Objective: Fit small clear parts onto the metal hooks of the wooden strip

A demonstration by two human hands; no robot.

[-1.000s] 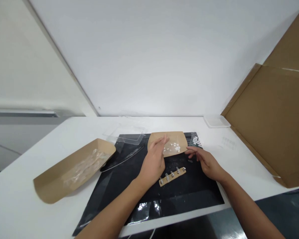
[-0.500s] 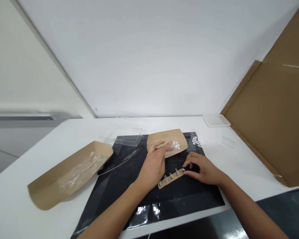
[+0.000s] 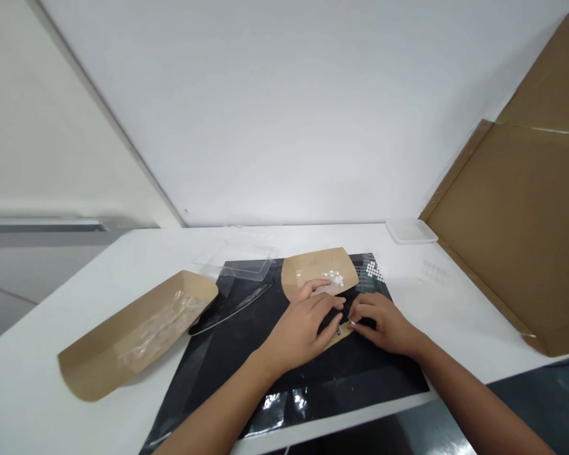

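Pressing down with its fingers stretched out flat, the left hand (image 3: pixel 308 319) lies on top of the card strip (image 3: pixel 337 335) and hides most of it. The right hand (image 3: pixel 384 325) sits just to the right. Its fingertips (image 3: pixel 352 322) are bunched close together at the strip's end, and I cannot tell if they hold anything.

The strip sits a bit below the middle of the frame, between the two hands. Its long side runs from lower left to upper right. The left hand covers the lower left part and the right hand meets the upper right end, so both hands touch it. One shiny metal peg (image 3: pixel 339 328) shows on the strip. Any more are hidden under the left hand.

Under the hands is one black mat (image 3: pixel 360 373). Just above the left hand is one small paper tray (image 3: pixel 303 272) with a little heap of white bits (image 3: pixel 334 277), too small to count. Beside it, to the right, is one dot sheet (image 3: pixel 374 270). To the left on the mat lie one clear strip (image 3: pixel 232 306) and one clear tray (image 3: pixel 237 262). Farther left is one big paper tray (image 3: pixel 99 360) with clear plastic pieces (image 3: pixel 161 319) inside. At the upper right of the worktop (image 3: pixel 38 392) are one white tray (image 3: pixel 410 230) and one cardboard sheet (image 3: pixel 516 234) leaning up.
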